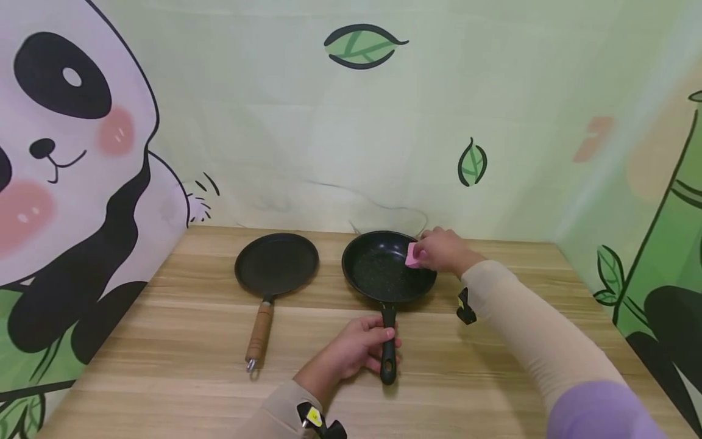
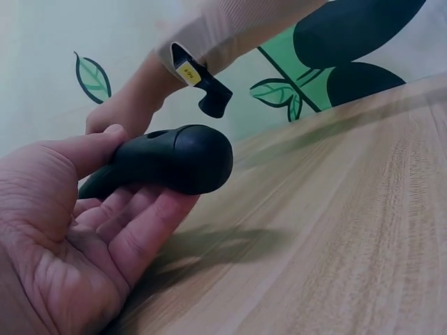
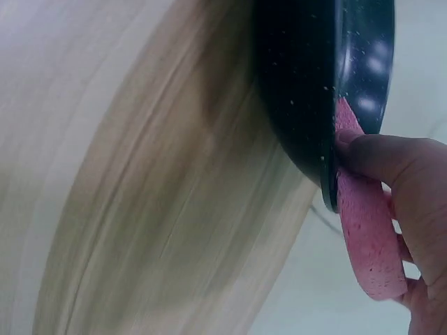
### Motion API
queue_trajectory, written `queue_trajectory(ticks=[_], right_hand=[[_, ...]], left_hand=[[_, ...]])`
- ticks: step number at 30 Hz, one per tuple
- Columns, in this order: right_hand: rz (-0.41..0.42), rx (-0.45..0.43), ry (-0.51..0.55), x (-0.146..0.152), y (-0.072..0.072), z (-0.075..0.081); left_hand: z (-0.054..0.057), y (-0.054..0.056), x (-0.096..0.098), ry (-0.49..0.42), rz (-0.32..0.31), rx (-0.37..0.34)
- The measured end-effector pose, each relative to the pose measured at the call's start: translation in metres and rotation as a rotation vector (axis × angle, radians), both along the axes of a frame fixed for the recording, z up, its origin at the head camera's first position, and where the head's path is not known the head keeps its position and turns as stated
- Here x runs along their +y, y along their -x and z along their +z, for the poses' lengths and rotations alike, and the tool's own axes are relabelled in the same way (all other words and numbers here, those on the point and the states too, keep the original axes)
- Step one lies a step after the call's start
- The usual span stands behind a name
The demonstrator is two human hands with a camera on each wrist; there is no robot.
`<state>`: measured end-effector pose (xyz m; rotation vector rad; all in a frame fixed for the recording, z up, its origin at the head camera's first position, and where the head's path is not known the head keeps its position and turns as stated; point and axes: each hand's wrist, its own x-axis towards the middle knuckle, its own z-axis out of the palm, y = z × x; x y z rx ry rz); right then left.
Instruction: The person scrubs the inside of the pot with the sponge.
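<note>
A black frying pan (image 1: 378,271) with a speckled inside is at the middle of the table. My left hand (image 1: 359,347) grips its black handle (image 1: 389,360), thumb on top and fingers beneath, as the left wrist view also shows. With my right hand (image 1: 443,251) I pinch a pink sponge (image 1: 411,256) against the pan's right rim. In the right wrist view the sponge (image 3: 370,237) lies across the rim, one end inside the pan and the other sticking out past it. The thumb presses on the sponge; the other fingers are partly hidden behind it.
A flat black pan (image 1: 276,263) with a wooden handle (image 1: 259,334) lies on the wooden table (image 1: 186,341), left of the frying pan. Behind the table hangs a pale green backdrop (image 1: 263,122) with a panda and leaves. A thin dark line runs along the backdrop above the pan.
</note>
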<state>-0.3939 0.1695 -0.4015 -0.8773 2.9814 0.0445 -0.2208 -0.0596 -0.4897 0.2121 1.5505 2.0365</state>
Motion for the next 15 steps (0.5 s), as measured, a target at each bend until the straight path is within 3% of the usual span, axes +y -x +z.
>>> queue_trajectory(ticks=[6, 12, 15], right_hand=[[-0.010, -0.059, -0.138, -0.007, -0.010, 0.007], [-0.080, -0.346, -0.135, -0.016, -0.025, 0.021], [-0.071, -0.464, -0.085, -0.021, -0.030, 0.023]], left_hand=[[0.000, -0.001, 0.001, -0.028, -0.014, 0.020], [-0.001, 0.000, 0.001, -0.052, -0.006, 0.030], [-0.002, 0.000, 0.002, -0.058, 0.004, 0.035]])
